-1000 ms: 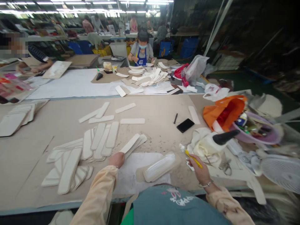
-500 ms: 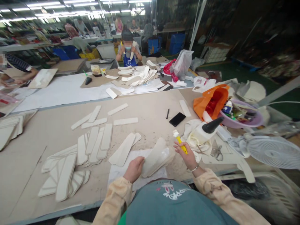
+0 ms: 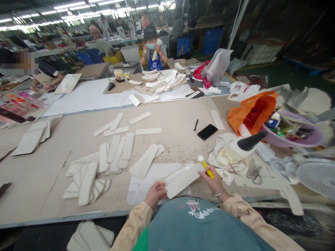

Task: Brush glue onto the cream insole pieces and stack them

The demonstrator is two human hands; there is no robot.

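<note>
My left hand (image 3: 156,194) is closed round the near end of a stack of white insole pieces (image 3: 183,177), lifted just over the white paper sheet (image 3: 146,181) at the table's near edge. My right hand (image 3: 213,179) grips a yellow-handled brush (image 3: 205,164), its white head resting at the stack's far end. A white glue bottle with a black nozzle (image 3: 242,146) lies on rags to the right. Finished insole pieces (image 3: 115,155) are fanned out on the brown table to the left.
A black phone (image 3: 207,131) and a pen (image 3: 195,124) lie mid-table. An orange bag (image 3: 252,109), a purple basin of odds (image 3: 295,130), scissors (image 3: 252,174) and a white fan (image 3: 318,174) crowd the right. A person in a blue apron (image 3: 154,52) works across the far table.
My left hand left the pieces on the table, took up the white stack and drew it toward me. My right hand brought the brush down to the stack's far end.
</note>
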